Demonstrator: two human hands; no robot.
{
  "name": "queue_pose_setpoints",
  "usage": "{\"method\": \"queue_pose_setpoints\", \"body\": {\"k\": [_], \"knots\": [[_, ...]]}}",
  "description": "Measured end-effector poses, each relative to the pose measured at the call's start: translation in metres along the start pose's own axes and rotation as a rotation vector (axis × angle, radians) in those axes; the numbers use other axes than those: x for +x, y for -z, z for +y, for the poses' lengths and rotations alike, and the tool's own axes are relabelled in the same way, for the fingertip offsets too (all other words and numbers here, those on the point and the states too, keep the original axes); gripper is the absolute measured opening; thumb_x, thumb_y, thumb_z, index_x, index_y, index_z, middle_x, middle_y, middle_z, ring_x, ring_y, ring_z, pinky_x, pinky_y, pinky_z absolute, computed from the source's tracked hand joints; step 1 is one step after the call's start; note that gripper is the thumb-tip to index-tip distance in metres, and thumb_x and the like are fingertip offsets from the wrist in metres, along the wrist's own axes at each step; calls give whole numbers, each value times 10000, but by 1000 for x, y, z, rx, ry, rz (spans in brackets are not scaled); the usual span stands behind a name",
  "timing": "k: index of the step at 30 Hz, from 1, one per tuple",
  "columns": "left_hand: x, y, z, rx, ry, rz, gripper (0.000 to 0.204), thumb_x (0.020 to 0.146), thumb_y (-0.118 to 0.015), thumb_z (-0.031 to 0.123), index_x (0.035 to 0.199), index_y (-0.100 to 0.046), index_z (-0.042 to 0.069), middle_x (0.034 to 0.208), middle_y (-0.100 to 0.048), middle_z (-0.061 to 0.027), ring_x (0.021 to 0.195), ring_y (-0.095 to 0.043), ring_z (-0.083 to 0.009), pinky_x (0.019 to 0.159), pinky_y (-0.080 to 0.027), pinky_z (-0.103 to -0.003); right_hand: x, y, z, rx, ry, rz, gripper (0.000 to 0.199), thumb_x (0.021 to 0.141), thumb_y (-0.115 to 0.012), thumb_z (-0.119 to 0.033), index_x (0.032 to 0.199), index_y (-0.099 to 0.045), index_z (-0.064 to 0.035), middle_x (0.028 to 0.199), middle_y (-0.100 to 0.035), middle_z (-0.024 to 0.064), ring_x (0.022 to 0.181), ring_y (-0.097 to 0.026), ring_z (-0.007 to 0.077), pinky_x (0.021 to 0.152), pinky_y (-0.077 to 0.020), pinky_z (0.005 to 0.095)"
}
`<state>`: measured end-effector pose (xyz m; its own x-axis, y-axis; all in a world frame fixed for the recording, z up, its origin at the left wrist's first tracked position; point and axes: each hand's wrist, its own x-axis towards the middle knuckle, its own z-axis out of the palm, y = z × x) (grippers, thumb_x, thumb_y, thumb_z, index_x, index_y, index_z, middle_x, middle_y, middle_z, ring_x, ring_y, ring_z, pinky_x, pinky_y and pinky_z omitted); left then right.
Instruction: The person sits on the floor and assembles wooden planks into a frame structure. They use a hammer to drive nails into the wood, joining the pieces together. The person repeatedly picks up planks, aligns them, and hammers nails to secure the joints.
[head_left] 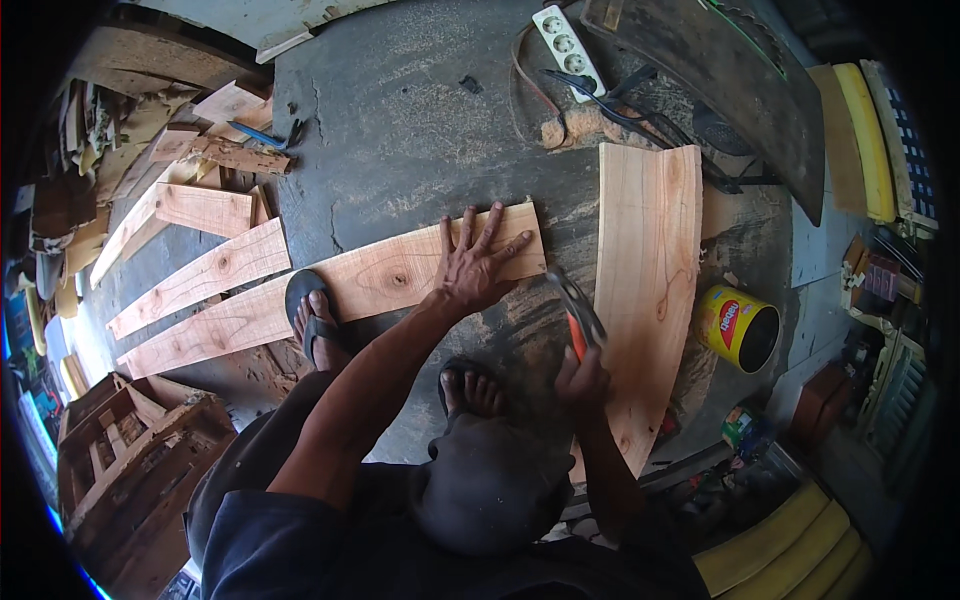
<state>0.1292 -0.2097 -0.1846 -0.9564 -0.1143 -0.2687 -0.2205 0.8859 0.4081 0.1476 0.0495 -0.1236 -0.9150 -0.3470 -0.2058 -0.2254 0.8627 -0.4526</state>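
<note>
My left hand [475, 265] lies flat with spread fingers near the right end of a long pale wooden board [380, 278] on the floor. My left foot [318, 318], in a dark sandal, rests on that same board. In my right hand [584, 382] is a hammer [573, 303] with an orange-and-dark handle, gripped with closed fingers. The hammer's head is just beyond the board's right end, slightly blurred. Any nail there is too small to make out. To the right of the hammer lies a wide plank [645, 260], running away from me.
Cut boards [215, 270] and scrap wood [225, 150] lie at left, above a wooden frame [135, 450]. A white power strip [567, 50] and dark cables lie at the back. A yellow tin [735, 328] lies tipped at right, beneath a large dark panel [740, 90].
</note>
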Motion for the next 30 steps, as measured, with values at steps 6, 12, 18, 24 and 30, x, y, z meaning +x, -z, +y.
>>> {"method": "queue_pose_setpoints", "body": {"k": [6,12,18,24,30], "knots": [[2,6,1,22,31,-53,782,828,-731,578,1525,-386,492,1711,-67,-98,1529,-114,-477,1200,-50,-701,10,-3,0,123,258,256,167,996,-607,-233,964,-545,-81,664,-599,215,625,-642,457,522,-501,508],[0,8,2,12,49,-93,798,817,-760,534,1526,-400,471,1710,-56,-108,1533,-87,-472,1201,-62,-701,11,12,-16,144,132,96,210,1015,-581,-270,964,-518,-76,653,-596,226,624,-649,454,523,-495,535],[2,6,6,-3,28,-62,820,799,-785,491,1525,-403,470,1709,-50,-116,1530,-91,-478,1201,-61,-701,7,-8,4,-23,109,102,228,1014,-583,-283,964,-531,-67,651,-606,209,602,-650,432,504,-502,500],[-5,3,-1,33,28,-33,856,772,-811,472,1525,-404,470,1704,-88,-117,1522,-121,-482,1201,-80,-697,5,0,-4,-60,200,140,235,1010,-583,-293,956,-524,-71,675,-627,224,618,-653,438,525,-506,509],[1,23,6,75,29,-93,856,781,-791,497,1532,-381,480,1705,-75,-125,1527,-118,-484,1204,-80,-695,-7,-3,9,102,38,69,262,1010,-573,-330,969,-537,-73,705,-632,245,652,-653,458,568,-504,538]]}}
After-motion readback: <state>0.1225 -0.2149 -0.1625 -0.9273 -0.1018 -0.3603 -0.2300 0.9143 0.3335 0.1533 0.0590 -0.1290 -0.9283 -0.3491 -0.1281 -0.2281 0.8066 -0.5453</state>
